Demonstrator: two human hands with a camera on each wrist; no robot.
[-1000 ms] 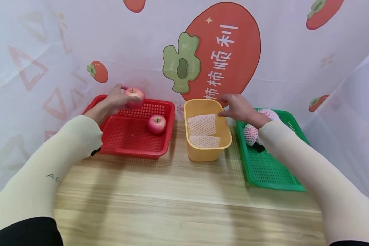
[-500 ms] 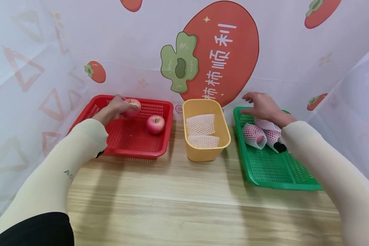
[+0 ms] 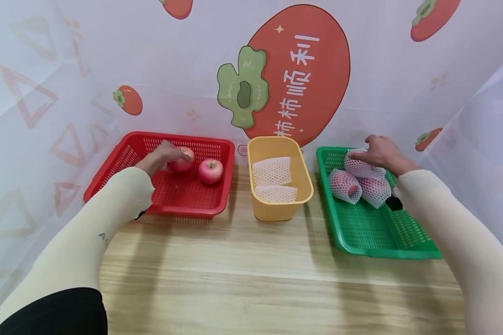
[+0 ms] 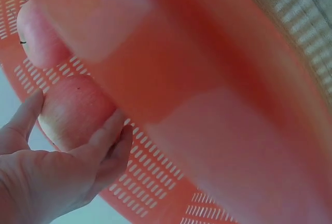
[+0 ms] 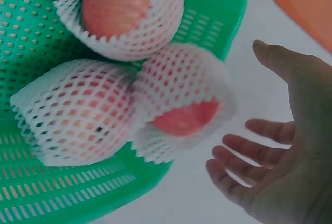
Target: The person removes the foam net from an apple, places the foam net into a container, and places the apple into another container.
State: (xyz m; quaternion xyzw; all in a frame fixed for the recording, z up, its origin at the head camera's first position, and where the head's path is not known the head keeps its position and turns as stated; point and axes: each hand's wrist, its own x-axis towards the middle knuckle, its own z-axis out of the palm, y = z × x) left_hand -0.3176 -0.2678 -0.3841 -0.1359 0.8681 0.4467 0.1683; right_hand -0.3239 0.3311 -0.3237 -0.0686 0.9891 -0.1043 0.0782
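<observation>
Both arms reach forward and angle inward, the left arm (image 3: 84, 237) from lower left, the right arm (image 3: 452, 232) from lower right. The left hand (image 3: 161, 156) grips, its thumb (image 4: 27, 114) on one side and bent fingers (image 4: 106, 133) opposite. The right hand (image 3: 384, 151) hangs in the air, thumb and fingers parted, palm bare, well apart from the left.

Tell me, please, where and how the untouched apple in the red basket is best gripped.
Probably round its widest part, from above, pinching front and back: the untouched apple is round, stem up, its top uncovered, while the other apple, in the left hand, sits close on its left.
</observation>
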